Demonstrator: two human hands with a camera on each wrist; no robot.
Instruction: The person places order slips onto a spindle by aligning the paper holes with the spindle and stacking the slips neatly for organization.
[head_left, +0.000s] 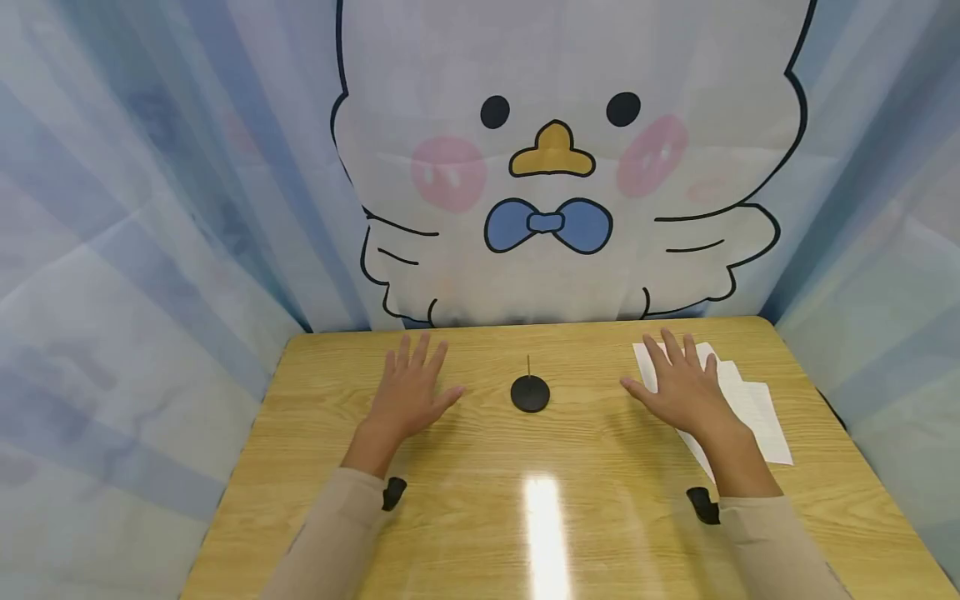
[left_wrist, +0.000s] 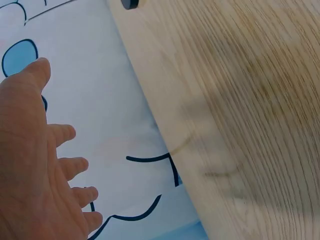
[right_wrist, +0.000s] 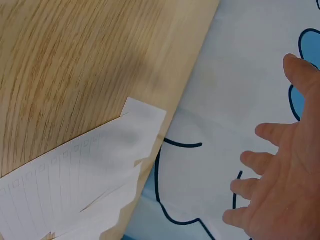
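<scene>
My left hand [head_left: 407, 398] hovers over the left part of the table, its fingers spread and straight, holding nothing. On the other side, my right hand [head_left: 684, 394] is spread the same way above some white paper sheets [head_left: 761, 417], with nothing in it. Between the hands stands a black round base with a thin upright rod [head_left: 530, 394], apart from both. In the right wrist view the overlapping sheets [right_wrist: 65, 175] show faint printed lines and small boxes. A bit of a dark object [left_wrist: 130, 3] shows at the top edge of the left wrist view.
The wooden table [head_left: 480, 500] ends at the back against a curtain [head_left: 570, 283] printed with a cartoon bird. More curtain hangs along the left and right sides. A bright light reflection lies on the front middle of the tabletop.
</scene>
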